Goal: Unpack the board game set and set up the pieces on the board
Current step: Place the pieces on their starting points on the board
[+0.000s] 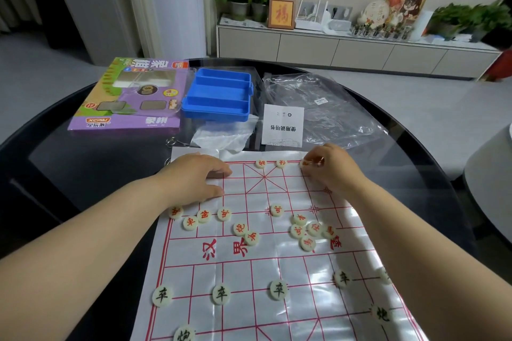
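The board [304, 299], a glossy sheet printed with a red grid, lies on the dark table [83, 174]. The left hand [194, 178] rests palm-down on the board's far-left corner, fingers relaxed and holding nothing. The likely purpose is to keep the light sheet flat and stop it sliding. The right hand [331, 170] is closed in a pinch on a red-marked piece [306, 163] at the far row, just right of two placed red pieces [260, 163]. This suggests the back rank is being filled outward from the centre.

Count, red: three on the far row, including the pinched one, plus twelve loose pieces [240, 228] scattered unsorted mid-board — fifteen visible.

Count, dark: five soldiers [221, 294] spaced along one line, the fifth partly hidden at the right forearm, and two cannons [381, 313] nearer the person — seven visible. The nearest rows run out of frame.

Beyond the board lie one blue tray [219, 97] with three compartments showing no pieces, one purple box [130, 97], one leaflet [282, 124] and one clear bag [324, 102] — all set apart from the playing area, probably to leave it free.
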Demonstrator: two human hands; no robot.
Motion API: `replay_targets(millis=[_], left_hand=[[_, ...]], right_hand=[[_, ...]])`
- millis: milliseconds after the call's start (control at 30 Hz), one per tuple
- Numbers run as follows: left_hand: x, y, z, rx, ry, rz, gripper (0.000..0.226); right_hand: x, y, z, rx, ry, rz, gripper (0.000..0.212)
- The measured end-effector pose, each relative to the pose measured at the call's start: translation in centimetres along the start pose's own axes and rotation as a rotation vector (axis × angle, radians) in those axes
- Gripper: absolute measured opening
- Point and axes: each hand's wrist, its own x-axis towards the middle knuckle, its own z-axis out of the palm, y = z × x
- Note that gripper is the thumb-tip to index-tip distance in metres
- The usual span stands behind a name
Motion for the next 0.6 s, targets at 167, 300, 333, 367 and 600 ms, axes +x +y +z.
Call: replay_targets(millis=[167, 300, 333, 367, 600], left_hand=[[0.3, -0.1, 0.1, -0.029, 0.022, -0.004, 0.047], [-0.1, -0.3, 0.7, -0.071, 0.088, -0.020, 0.040], [-0.4, -0.3, 0.8, -0.093, 0.127, -0.018, 0.037], [-0.7, -0.3, 0.8, -0.122, 0.168, -0.014, 0.035], [-4.4, 1.3, 2.0, -0.095, 0.200, 0.111, 0.023]], right_hand=[[0.3, -0.1, 0.3, -0.001, 0.013, -0.030, 0.022], [0.2, 0.0, 0.2, 0.013, 0.008, -0.035, 0.030], [0.0, 0.0, -0.1, 0.035, 0.009, -0.032, 0.032], [-0.2, 0.0, -0.5, 0.054, 0.014, -0.032, 0.033], [-4.8, -0.3, -3.9, -0.014, -0.240, -0.142, 0.013]])
